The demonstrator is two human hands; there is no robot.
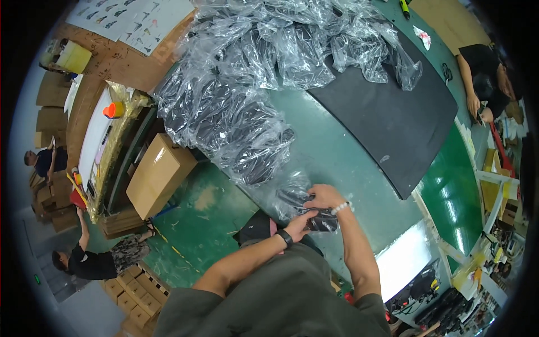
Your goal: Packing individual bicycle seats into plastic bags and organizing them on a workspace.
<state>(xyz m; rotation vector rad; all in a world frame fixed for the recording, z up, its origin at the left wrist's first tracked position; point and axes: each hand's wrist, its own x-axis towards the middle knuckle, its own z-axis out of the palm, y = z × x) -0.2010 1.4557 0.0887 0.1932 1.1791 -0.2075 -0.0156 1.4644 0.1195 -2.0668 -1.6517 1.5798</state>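
Observation:
Close to my body, at the near edge of the green table (pixel 359 185), both my hands are on a dark item in a clear plastic bag (pixel 290 202). My left hand (pixel 299 226), with a dark band on its wrist, pinches the bag's near side. My right hand (pixel 327 197), a beaded bracelet on its wrist, is closed on the bag's upper part. What the dark item is, I cannot make out. Just beyond lies a big heap of similar clear bags (pixel 236 118) with dark contents.
A black mat (pixel 393 118) covers part of the table on the right. To the left stands a cardboard box (pixel 160 177) beside a bench with an orange tape roll (pixel 114 110). One person (pixel 92 261) is at lower left; another (pixel 485 78) sits at far right.

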